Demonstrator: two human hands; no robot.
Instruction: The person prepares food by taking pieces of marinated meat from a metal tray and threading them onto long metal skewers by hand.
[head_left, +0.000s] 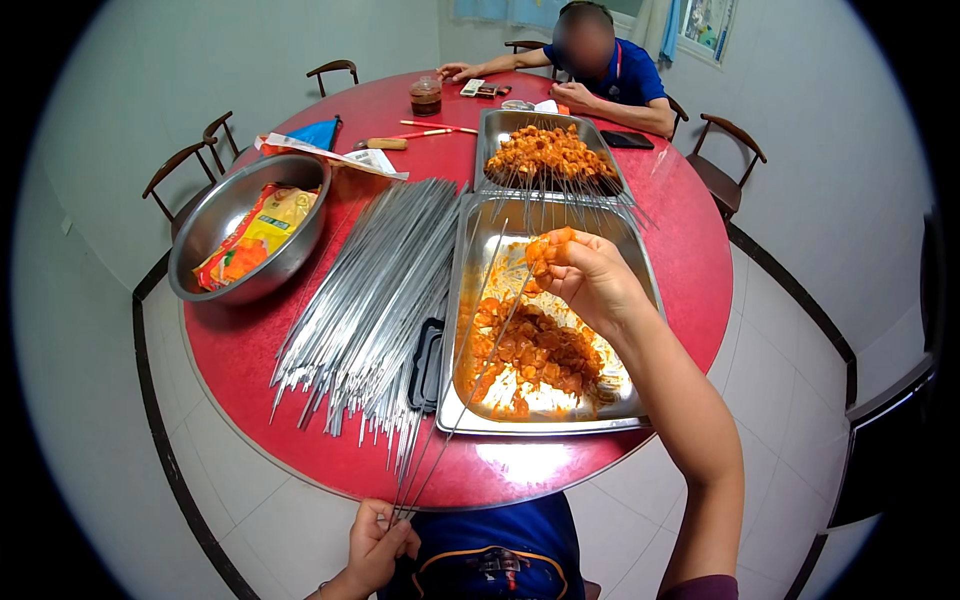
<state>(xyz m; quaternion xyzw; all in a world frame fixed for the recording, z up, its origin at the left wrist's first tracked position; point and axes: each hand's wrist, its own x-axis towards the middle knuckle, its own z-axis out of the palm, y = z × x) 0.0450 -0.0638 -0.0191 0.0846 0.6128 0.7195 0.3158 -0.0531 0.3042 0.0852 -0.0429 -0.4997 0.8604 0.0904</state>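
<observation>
Low at the table's front edge, my left hand (379, 536) grips the lower ends of several thin metal skewers (470, 391). The skewers fan upward to the right. My right hand (589, 270) pinches an orange-red marinated meat piece (538, 255) above the near steel tray; one skewer's upper end meets this piece. Whether the tip has gone through cannot be told. Loose marinated meat (536, 349) lies in the near steel tray (547, 427), its floor smeared with sauce. In the far steel tray (491, 124), skewered meat (555, 154) is piled, with the bare skewer ends pointing towards me.
A big bundle of metal skewers (375, 300) lies left of the trays, beside a black plastic lid (427, 367). A steel bowl (176, 262) holds a yellow-red food packet (262, 232). Across the red round table (232, 382) sits a person (626, 75) near a phone (627, 140) and a jar (425, 97).
</observation>
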